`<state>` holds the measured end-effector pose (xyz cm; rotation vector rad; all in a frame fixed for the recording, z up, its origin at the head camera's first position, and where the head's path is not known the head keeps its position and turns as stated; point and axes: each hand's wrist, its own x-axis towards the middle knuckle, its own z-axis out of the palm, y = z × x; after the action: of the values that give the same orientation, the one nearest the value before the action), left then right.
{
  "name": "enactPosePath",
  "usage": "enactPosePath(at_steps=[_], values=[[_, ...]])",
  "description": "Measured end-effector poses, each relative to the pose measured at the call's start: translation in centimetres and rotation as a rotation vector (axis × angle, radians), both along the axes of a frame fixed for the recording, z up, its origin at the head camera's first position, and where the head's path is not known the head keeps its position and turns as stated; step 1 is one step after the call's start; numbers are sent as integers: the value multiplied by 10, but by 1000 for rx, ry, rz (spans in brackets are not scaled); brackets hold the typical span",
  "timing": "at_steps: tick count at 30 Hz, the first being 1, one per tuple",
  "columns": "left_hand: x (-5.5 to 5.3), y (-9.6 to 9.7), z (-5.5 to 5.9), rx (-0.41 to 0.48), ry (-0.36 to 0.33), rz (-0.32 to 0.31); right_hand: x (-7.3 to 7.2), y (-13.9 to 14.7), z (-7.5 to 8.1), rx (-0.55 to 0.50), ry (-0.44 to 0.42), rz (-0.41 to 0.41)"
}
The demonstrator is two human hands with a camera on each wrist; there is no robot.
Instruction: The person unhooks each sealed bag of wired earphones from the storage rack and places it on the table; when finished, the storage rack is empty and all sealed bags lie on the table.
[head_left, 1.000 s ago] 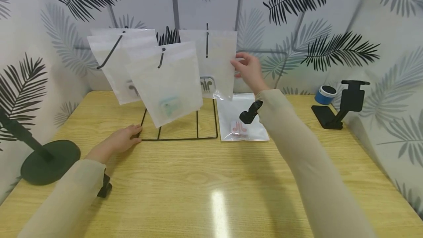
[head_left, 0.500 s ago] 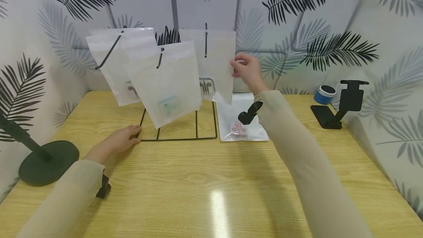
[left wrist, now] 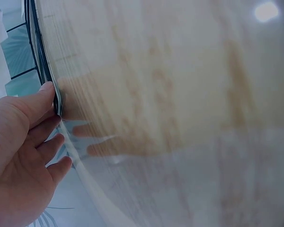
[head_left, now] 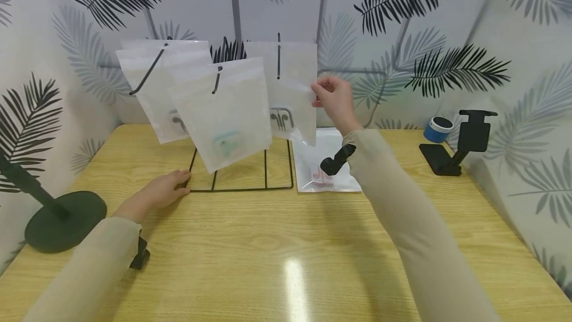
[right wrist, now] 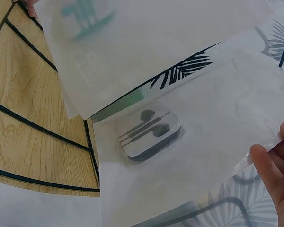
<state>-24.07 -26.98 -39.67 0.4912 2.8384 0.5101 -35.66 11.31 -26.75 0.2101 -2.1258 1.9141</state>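
Observation:
My right hand (head_left: 336, 101) pinches the right edge of a clear-white plastic bag (head_left: 298, 98) between thumb and fingers. This bag hangs from a black hook at the back right of a black wire rack (head_left: 241, 190). Inside it, in the right wrist view, is a clear case of earphones (right wrist: 149, 132). More white bags hang in front and to the left, one bag (head_left: 232, 98) with a turquoise item showing through. At the left front corner of the rack's base, my left hand (head_left: 158, 193) grips the wire with thumb and fingers (left wrist: 47, 146).
A flat white bag (head_left: 323, 155) with a red-marked item lies right of the rack, partly below my right arm. A blue jar (head_left: 438, 130) and a black phone stand (head_left: 473, 135) are at the far right. A dark round lamp base (head_left: 67, 220) stands left.
My right hand has shifted very slightly left and down, drawing the bag's edge with it; the bag's bottom edge hangs lower. The left hand stays on the rack corner.

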Motion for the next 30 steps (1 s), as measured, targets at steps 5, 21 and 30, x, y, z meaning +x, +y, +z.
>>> enactPosePath(at_steps=[5,21,30], values=[[1,1,2,3,-2,0,5,0,0,-6,16,-13],[0,-1,-2,0,0,7,29,4,0,37,113,-34],[1,-2,-2,1,7,-5,45,7,1,53,134,-26]])
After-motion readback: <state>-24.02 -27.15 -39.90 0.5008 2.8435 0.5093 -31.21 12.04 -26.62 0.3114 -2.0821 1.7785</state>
